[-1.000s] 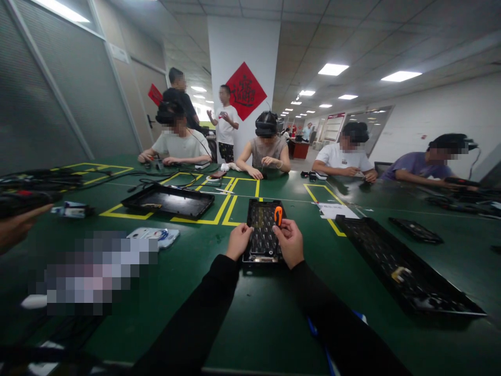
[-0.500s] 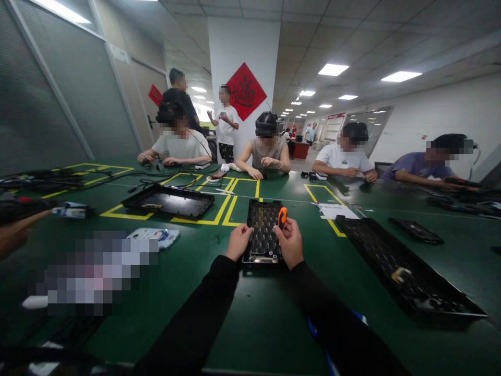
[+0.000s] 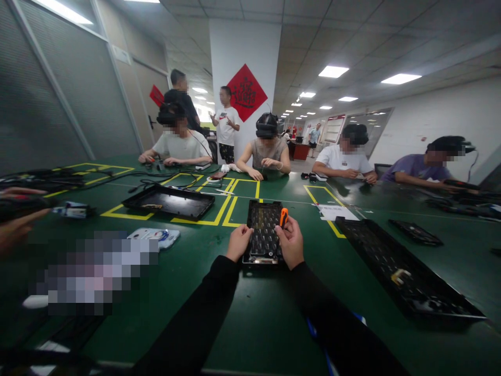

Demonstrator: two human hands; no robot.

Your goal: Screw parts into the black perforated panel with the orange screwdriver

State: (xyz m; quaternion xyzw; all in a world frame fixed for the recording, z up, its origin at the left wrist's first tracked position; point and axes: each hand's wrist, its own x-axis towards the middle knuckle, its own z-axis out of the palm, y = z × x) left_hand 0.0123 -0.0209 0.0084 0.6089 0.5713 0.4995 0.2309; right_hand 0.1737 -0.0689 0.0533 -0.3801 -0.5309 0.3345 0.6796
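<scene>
A black perforated panel (image 3: pixel 263 230) lies lengthwise on the green table (image 3: pixel 254 324) in front of me. My left hand (image 3: pixel 237 242) grips its left edge near the close end, fingers curled. My right hand (image 3: pixel 290 241) is closed round an orange-handled screwdriver (image 3: pixel 284 216), held upright over the panel's right side. Both my sleeves are black.
A long black tray (image 3: pixel 403 269) lies to the right, another black tray (image 3: pixel 168 201) at the left inside yellow floor-tape marks. White packets (image 3: pixel 154 236) lie at the left. Several people sit round the far side; another person's hand (image 3: pixel 15 224) shows at the left edge.
The orange handle has shifted slightly right and tilted in my right hand. My left hand has stayed on the panel's edge. The hand at the left edge has moved a little.
</scene>
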